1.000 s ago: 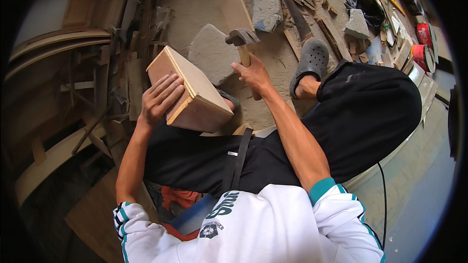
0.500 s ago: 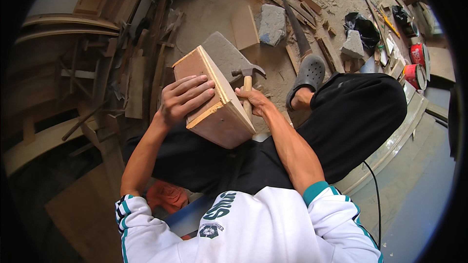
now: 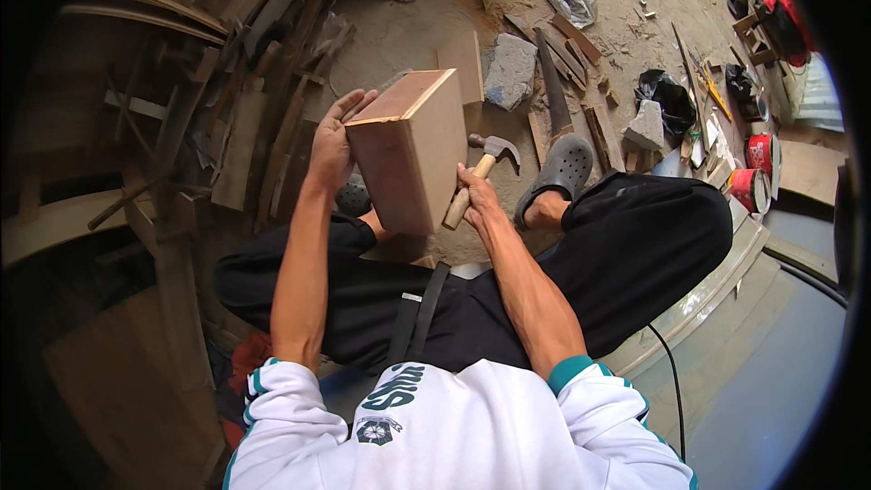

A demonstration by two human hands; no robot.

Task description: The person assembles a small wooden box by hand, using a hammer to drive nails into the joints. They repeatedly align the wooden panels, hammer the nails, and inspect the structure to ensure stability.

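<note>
A wooden box (image 3: 399, 168) with pale plywood edges is held tilted up between my knees. My left hand (image 3: 333, 150) presses against its left side, fingers stretched along the upper left edge and partly hidden behind it. On the other side, my right hand (image 3: 477, 200) is closed round the wooden handle of a claw hammer (image 3: 487, 163), whose metal head points up and away from me. The knuckles of that hand lie close beside the box's right face; whether they press on it I cannot tell.
Beyond the box lie a wooden board (image 3: 461, 63), a concrete block (image 3: 510, 73) and a handsaw (image 3: 553, 82). Scrap wood (image 3: 240, 150) is piled at the left. Red cans (image 3: 760, 154) and a black plastic bag (image 3: 667, 100) are at the right. My shoe (image 3: 564, 168) rests near the hammer.
The box has been turned more upright. My left hand has slid from its top face to its left side. The hammer, still in my right hand, has swung to the right and tilted.
</note>
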